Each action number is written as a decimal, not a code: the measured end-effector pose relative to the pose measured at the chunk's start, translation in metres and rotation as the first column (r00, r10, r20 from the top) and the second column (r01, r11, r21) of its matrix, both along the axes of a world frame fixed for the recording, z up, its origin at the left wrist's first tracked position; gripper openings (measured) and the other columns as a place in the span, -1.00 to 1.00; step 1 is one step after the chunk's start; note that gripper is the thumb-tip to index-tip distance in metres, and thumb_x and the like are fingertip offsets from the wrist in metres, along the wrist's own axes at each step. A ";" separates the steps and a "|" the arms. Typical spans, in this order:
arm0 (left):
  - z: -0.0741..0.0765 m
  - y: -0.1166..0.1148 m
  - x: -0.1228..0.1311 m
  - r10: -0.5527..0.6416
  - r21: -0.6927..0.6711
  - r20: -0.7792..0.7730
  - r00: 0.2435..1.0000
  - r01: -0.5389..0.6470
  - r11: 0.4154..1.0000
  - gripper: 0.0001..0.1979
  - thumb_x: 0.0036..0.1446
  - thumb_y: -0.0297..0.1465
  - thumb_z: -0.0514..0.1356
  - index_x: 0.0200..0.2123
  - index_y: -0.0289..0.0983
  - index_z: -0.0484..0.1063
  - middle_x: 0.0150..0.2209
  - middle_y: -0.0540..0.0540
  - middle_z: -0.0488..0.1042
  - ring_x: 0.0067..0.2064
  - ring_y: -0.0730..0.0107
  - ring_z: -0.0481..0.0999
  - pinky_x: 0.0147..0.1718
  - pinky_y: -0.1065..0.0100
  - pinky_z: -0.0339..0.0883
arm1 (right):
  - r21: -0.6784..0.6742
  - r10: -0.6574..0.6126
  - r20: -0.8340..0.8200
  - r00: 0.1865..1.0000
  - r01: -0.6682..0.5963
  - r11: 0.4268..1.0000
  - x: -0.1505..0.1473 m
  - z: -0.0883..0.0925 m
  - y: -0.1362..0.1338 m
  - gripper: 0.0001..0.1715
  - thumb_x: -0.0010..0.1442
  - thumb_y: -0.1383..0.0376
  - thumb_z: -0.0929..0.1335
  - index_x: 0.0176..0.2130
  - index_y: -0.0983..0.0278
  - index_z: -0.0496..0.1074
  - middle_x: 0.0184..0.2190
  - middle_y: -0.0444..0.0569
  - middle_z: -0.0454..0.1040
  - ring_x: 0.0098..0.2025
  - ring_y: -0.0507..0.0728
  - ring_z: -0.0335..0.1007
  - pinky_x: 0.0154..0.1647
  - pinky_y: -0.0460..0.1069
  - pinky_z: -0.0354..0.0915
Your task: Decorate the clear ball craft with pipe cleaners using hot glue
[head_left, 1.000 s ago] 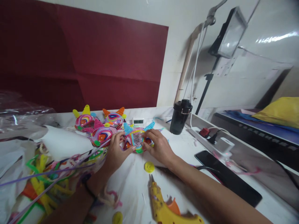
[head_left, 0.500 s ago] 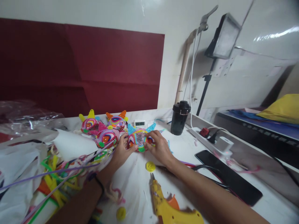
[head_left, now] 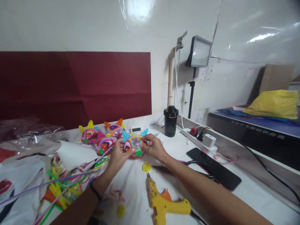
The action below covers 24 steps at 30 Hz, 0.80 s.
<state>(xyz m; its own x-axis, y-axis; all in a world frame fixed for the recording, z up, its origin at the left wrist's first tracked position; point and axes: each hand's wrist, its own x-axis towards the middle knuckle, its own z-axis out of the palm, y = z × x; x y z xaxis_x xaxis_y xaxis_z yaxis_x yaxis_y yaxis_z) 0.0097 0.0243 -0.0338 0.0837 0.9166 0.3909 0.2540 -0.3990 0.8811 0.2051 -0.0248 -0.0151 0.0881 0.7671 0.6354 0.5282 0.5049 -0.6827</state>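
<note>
The left hand [head_left: 118,154] and right hand [head_left: 155,147] are gripping opposite sides of the blue-horned craft piece [head_left: 136,143] between them; steadying it well is likely requiring light, even pressure. Since the earlier frame, its green patch [head_left: 138,153], low between the hands, is showing more fully.

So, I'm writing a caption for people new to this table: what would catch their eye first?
Probably the large dark-red sheet, which spans the back left of the view. Below its right end, the left hand and right hand hold a brightly striped figure with blue horns. Nearer the camera lies a yellow glue gun, its nozzle towards a yellow disc.
</note>
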 end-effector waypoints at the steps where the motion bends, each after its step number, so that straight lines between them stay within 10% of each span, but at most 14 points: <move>1: 0.003 -0.006 0.000 0.015 -0.005 -0.016 1.000 -0.015 1.000 -0.20 -0.24 -0.12 0.42 0.03 -0.29 0.18 -0.20 -0.14 0.45 -0.20 0.19 0.55 -0.17 0.13 0.46 | -0.007 0.012 -0.008 1.000 -0.012 1.000 0.001 0.001 -0.004 -0.76 0.00 0.36 0.44 -0.24 0.23 0.50 -0.24 -0.05 0.53 -0.19 0.16 0.47 -0.14 0.07 0.37; 10: 0.000 -0.062 -0.007 0.149 -0.045 -0.071 0.986 -0.153 0.987 -0.25 -0.21 -0.09 0.39 0.01 -0.28 0.22 -0.10 -0.19 0.42 -0.18 0.18 0.54 -0.19 0.13 0.46 | -0.067 0.124 -0.043 0.991 -0.127 0.990 -0.004 -0.003 -0.039 -0.76 0.04 0.31 0.42 -0.21 0.22 0.51 -0.23 -0.04 0.54 -0.17 0.15 0.47 -0.20 0.04 0.40; 24: -0.011 -0.078 0.002 0.292 0.034 0.013 0.956 -0.292 0.956 -0.27 -0.22 -0.14 0.35 0.03 -0.25 0.23 -0.12 -0.11 0.33 -0.23 0.27 0.47 -0.18 0.12 0.45 | -0.022 0.166 -0.023 0.986 -0.167 0.986 -0.010 -0.011 -0.045 -0.78 0.12 0.24 0.36 -0.20 0.24 0.47 -0.21 0.04 0.45 -0.13 0.20 0.39 -0.37 0.02 0.42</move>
